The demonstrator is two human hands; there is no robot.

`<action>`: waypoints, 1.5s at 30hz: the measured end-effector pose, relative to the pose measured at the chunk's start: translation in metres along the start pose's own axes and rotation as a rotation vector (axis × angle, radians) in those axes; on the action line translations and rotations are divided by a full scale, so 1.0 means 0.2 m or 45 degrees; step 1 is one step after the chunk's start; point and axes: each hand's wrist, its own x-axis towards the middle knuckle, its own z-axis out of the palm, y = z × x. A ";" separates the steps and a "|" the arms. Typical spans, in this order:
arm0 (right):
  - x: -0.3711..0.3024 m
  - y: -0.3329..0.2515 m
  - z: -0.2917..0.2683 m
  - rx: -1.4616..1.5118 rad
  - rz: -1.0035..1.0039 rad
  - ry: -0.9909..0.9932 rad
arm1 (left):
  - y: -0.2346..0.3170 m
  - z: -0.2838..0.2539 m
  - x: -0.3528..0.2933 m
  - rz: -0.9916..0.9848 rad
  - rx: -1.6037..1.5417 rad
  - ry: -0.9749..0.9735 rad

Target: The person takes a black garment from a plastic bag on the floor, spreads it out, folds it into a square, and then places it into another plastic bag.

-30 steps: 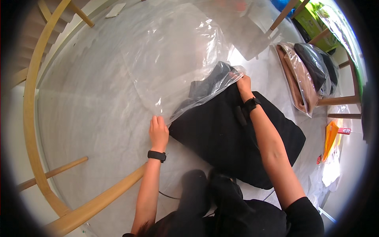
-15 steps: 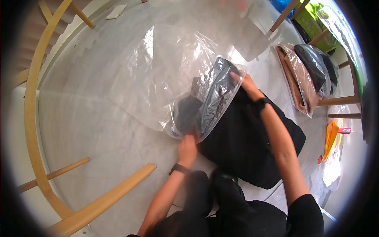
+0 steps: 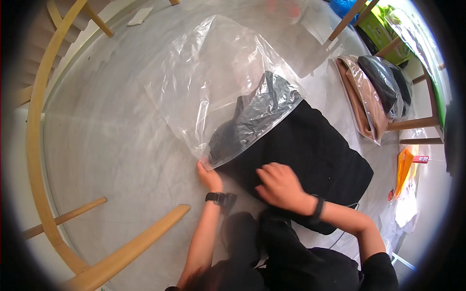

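Note:
A large clear plastic bag (image 3: pixel 194 82) lies on the floor in front of me, its mouth toward me. One end of a folded black garment (image 3: pixel 310 150) is inside the bag, and the rest sticks out to the right. My left hand (image 3: pixel 210 179) pinches the near left corner of the bag's mouth, its fingertips partly behind the film. Just above the garment's near part is my right hand (image 3: pixel 284 188), fingers loosely bent and apart, holding nothing. I cannot tell whether it touches the cloth.
Bagged folded clothes (image 3: pixel 364 97), brown and dark, lie at the right beside a wooden-legged piece of furniture (image 3: pixel 412 124). A curved wooden frame (image 3: pixel 35 126) stands at the left, with a wooden bar (image 3: pixel 131 245) near my left arm. An orange item (image 3: pixel 404 165) lies far right.
My right hand has let go of the bag's far right edge and moved down over the garment. My left hand has moved left with the bag's corner, drawing the mouth wider.

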 end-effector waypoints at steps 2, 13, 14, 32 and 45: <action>0.10 -0.13 0.24 -0.264 0.000 -0.163 | -0.03 -0.01 0.03 0.007 0.064 -0.037; 0.40 -0.01 0.48 -0.086 0.360 -0.160 | 0.03 -0.08 -0.01 -0.064 0.148 -0.325; 0.42 -0.02 0.42 -0.031 0.340 -0.106 | 0.09 -0.08 -0.06 -0.050 0.133 -0.346; 0.01 0.40 -0.41 -0.206 0.573 0.337 | 0.34 -0.26 -0.03 0.401 0.317 -0.319; -0.68 0.89 -0.31 1.061 1.538 0.562 | 0.46 0.08 0.41 0.553 0.205 -0.754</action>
